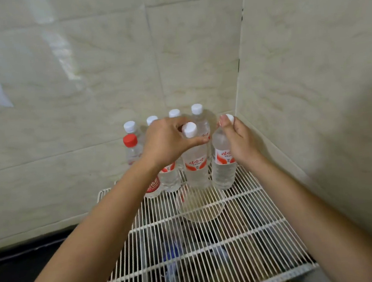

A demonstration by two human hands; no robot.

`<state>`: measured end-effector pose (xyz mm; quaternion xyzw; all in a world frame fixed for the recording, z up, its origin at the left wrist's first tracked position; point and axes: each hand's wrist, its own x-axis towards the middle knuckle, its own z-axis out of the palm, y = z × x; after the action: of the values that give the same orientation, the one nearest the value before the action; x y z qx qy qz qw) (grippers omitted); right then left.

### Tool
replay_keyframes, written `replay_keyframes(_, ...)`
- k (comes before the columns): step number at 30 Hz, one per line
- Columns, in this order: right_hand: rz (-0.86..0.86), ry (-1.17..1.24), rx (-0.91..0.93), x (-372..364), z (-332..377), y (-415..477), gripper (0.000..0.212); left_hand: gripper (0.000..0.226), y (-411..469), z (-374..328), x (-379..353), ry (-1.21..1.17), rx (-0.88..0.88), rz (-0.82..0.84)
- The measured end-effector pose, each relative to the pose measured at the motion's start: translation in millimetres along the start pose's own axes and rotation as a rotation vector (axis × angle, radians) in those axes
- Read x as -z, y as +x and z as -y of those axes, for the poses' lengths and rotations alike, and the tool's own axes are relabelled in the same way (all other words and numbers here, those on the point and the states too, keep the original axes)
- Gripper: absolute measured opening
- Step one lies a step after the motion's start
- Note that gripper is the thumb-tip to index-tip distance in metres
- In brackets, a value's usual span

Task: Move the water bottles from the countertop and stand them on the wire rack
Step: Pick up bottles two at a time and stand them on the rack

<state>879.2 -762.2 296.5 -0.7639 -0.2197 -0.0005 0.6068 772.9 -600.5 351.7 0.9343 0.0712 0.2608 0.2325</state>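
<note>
Fingers [174, 121] of the left hand [169, 140] curled over the neck of a front-row bottle [195, 165], thumb underneath, just below its white cap. Thumb and curled fingers of the right hand [239, 140] pinching the cap and neck of the end bottle [223, 162]. Both upright, clear, with red-and-white labels, bases on the white wire rack [246, 232], side by side and close together. Thin parallel wires with thicker cross bars, set in a corner of the room: pale marbled tile wall [105, 69] behind, a second tiled wall [309, 60] hard on the right. Low on the left, a dark counter [22, 270] beside the rack. Under the wires, a round clear bowl [200, 210] and some dark, blurred shapes, too dim to name. Seven caps in view at the rack's far corner: six white, one red. At the left end, a red-capped bottle [134, 153], partly behind the left forearm. Four white caps in a back row against the wall. One more labelled bottle [169, 178] below the left wrist, cap not traceable, so seven or eight bottles in all, hard to tell. Two hands, one rack, one bowl.
</note>
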Motion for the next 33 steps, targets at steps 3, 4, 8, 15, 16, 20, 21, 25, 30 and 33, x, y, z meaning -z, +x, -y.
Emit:
replay_keyframes(3,0.044,-0.027,-0.036,-9,6,13,0.049,0.058,23,3,4,0.257,-0.064,0.044)
replay_keyframes(4,0.048,-0.039,-0.034,-14,9,15,0.053,0.062,29,6,2,0.338,-0.08,0.076)
replay_keyframes(8,0.061,-0.085,-0.029,-33,9,25,0.05,0.073,40,21,-4,0.471,-0.048,0.167)
replay_keyframes(15,0.118,-0.131,-0.045,-47,-1,35,0.047,0.065,47,38,-8,0.329,-0.001,0.156)
replay_keyframes(16,0.118,-0.156,-0.057,-47,-5,36,0.049,0.065,47,40,-8,0.297,0.005,0.17)
replay_keyframes(20,0.133,-0.23,-0.033,-45,-13,36,0.07,0.06,45,45,-9,0.225,0.0,0.163)
replay_keyframes(21,0.136,-0.236,-0.055,-45,-14,37,0.069,0.059,44,46,-11,0.242,-0.024,0.144)
replay_keyframes(25,0.236,-0.247,-0.09,-39,-11,37,0.074,0.061,42,45,-13,0.288,-0.062,0.145)
replay_keyframes(30,0.151,-0.242,-0.005,-20,6,35,0.07,0.074,38,40,17,0.274,-0.038,0.17)
replay_keyframes(33,-0.049,-0.29,0.194,-10,26,32,0.062,0.066,13,39,43,0.266,-0.067,-0.11)
